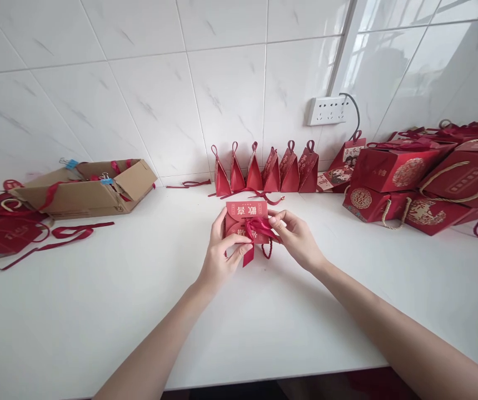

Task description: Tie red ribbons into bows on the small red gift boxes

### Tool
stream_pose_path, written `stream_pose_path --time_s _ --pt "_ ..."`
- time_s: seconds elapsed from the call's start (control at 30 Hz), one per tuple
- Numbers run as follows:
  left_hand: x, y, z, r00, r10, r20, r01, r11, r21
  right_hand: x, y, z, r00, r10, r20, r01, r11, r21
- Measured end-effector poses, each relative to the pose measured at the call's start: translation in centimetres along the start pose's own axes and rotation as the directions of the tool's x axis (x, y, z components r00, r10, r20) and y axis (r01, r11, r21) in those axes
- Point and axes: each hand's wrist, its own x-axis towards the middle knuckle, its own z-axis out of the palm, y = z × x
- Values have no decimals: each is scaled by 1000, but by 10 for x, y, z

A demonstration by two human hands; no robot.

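Note:
In front of me on the white table is a small red gift box (239, 211) with gold characters, which appear upside down from my side. A shiny dark-pink ribbon (259, 225) is tied in a bow on its top, and one tail hangs over the near edge. My left hand (222, 247) grips the box's left side, thumb and fingertips by the ribbon's left part. With thumb and fingers, my right hand (293, 233) pinches the bow's right side. A twisted red cord handle (267, 250) loops out below the box. The box's underside is hidden.
Several red triangular boxes (254, 172) stand along the wall, loose ribbons (270, 197) before them. Stacked red gift boxes (393, 172) fill the right. At left are an open cardboard box (84, 197) with ribbons and a red bag (5, 230). A power strip (328, 111) hangs on the wall.

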Motion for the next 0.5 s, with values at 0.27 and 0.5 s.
stream_pose_path --time_s 0.27,0.5 --pt "7 1 -3 838 -522 -160 394 780 -485 2 -5 -2 996 82 -40 -80 995 57" --pt "12 -8 -6 742 -660 -121 512 673 -533 4 -3 -4 987 147 -63 -149 989 -23"
